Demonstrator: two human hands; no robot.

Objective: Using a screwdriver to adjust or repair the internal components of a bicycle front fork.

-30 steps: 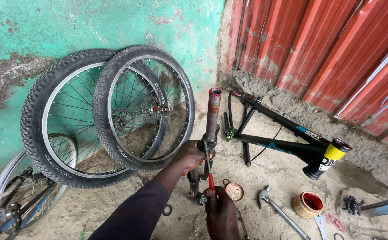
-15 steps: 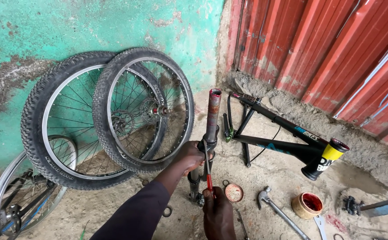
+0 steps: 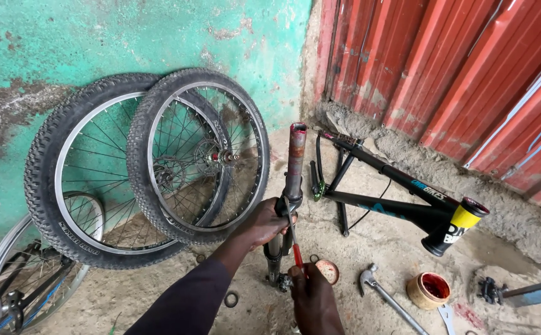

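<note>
Left hand point(image 3: 259, 224) grasps the upright rusty fork point(image 3: 292, 186) at frame centre; right hand point(image 3: 312, 298) grips a red-handled screwdriver point(image 3: 295, 248); round red-filled tub point(image 3: 428, 290) sits lower right.

Rusty, matt metal fork tube point(image 3: 296, 158) at centre; knobbly black rubber tyres point(image 3: 159, 155) on shiny metal rims, left; glossy painted frame point(image 3: 400, 198), right; rough, flaking plaster wall point(image 3: 128, 37); ribbed, painted sheet metal point(image 3: 456, 74), upper right.

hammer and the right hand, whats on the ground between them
In the head view, a small round lid with a reddish inside lies on the dirt between the hammer and the right hand.
</note>
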